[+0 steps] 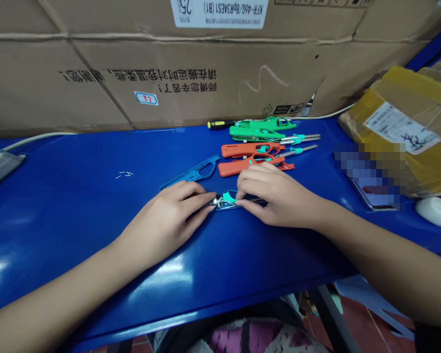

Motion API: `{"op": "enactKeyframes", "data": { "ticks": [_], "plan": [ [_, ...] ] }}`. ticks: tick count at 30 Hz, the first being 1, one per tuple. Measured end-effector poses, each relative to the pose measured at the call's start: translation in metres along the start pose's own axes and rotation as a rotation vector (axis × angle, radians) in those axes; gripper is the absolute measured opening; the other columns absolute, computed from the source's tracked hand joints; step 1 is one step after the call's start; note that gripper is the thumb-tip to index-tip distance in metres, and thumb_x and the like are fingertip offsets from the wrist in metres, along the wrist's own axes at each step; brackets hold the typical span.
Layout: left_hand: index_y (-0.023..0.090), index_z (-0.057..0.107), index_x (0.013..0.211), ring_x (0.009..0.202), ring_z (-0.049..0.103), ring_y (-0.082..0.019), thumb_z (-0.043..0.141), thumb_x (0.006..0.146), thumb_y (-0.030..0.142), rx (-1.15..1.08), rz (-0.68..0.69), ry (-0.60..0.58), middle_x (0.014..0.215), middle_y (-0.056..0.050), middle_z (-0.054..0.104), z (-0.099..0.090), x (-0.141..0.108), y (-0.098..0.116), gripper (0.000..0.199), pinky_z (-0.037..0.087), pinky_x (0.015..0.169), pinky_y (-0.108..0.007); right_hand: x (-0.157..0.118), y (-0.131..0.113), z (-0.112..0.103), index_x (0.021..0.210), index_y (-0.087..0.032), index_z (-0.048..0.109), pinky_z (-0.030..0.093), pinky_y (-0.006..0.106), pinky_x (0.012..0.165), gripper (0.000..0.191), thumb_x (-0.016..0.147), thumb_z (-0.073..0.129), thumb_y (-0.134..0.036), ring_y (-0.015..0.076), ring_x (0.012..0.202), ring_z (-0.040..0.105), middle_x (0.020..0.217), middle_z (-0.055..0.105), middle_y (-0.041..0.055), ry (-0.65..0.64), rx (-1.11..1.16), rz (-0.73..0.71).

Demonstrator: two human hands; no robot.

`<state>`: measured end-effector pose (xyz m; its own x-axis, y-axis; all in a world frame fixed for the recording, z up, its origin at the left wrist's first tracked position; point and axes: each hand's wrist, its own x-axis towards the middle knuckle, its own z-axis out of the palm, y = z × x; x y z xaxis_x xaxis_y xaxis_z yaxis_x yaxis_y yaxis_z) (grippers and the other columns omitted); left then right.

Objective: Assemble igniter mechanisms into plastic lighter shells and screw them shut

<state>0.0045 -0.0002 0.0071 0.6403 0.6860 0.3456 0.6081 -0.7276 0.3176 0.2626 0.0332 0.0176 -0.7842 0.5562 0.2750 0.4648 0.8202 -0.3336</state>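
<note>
The left hand (165, 218) and right hand (275, 196) pinch a blue lighter shell (226, 200) on the blue table (77, 206), with open room at left.

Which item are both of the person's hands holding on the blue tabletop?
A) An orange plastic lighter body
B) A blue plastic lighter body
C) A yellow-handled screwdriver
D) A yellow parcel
B: the left hand and right hand meet on the blue lighter body, with its teal part showing between them.
</note>
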Motion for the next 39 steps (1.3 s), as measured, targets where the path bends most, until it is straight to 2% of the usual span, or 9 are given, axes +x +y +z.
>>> {"op": "enactKeyframes", "data": {
  "ticks": [8, 22, 34, 39],
  "plan": [
    [0.016, 0.070, 0.120, 0.094, 0.062, -0.022, 0.057, 0.099, 0.024, 0.008, -0.023, -0.016, 0.104, -0.010, 0.068, 0.003, 0.000, -0.002, 0.026, 0.054, 0.086, -0.040, -0.001, 0.000, -0.003, 0.084, -0.018, 0.061, 0.033, 0.033, 0.082, 0.008, 0.091, 0.057, -0.015, 0.0182, 0.084, 0.056, 0.088, 0.065, 0.0042, -0.019, -0.045, 0.003],
    [0.015, 0.072, 0.119, 0.091, 0.066, -0.022, 0.060, 0.098, 0.023, -0.016, -0.026, 0.012, 0.103, -0.010, 0.071, 0.009, 0.000, 0.002, 0.026, 0.056, 0.081, -0.038, 0.000, -0.005, -0.012, 0.079, -0.016, 0.058, 0.031, 0.035, 0.079, 0.018, 0.094, 0.048, -0.015, 0.0195, 0.082, 0.055, 0.086, 0.064, 0.0075, -0.148, -0.179, 0.058],
    [0.019, 0.074, 0.117, 0.090, 0.065, -0.021, 0.058, 0.099, 0.025, -0.023, -0.061, 0.014, 0.102, -0.009, 0.071, 0.010, 0.000, 0.003, 0.024, 0.053, 0.081, -0.038, 0.000, -0.002, -0.007, 0.083, -0.018, 0.057, 0.032, 0.034, 0.082, 0.010, 0.092, 0.053, -0.014, 0.0177, 0.081, 0.055, 0.085, 0.064, 0.0039, -0.108, -0.003, 0.085],
    [0.022, 0.074, 0.116, 0.098, 0.062, -0.024, 0.063, 0.097, 0.027, 0.014, -0.094, 0.036, 0.101, -0.008, 0.070, 0.010, -0.002, 0.003, 0.023, 0.050, 0.084, -0.041, 0.001, -0.003, -0.004, 0.082, -0.018, 0.056, 0.033, 0.034, 0.083, 0.010, 0.091, 0.056, -0.013, 0.0162, 0.079, 0.053, 0.084, 0.063, 0.0021, -0.097, 0.035, 0.086]
  ]
}}
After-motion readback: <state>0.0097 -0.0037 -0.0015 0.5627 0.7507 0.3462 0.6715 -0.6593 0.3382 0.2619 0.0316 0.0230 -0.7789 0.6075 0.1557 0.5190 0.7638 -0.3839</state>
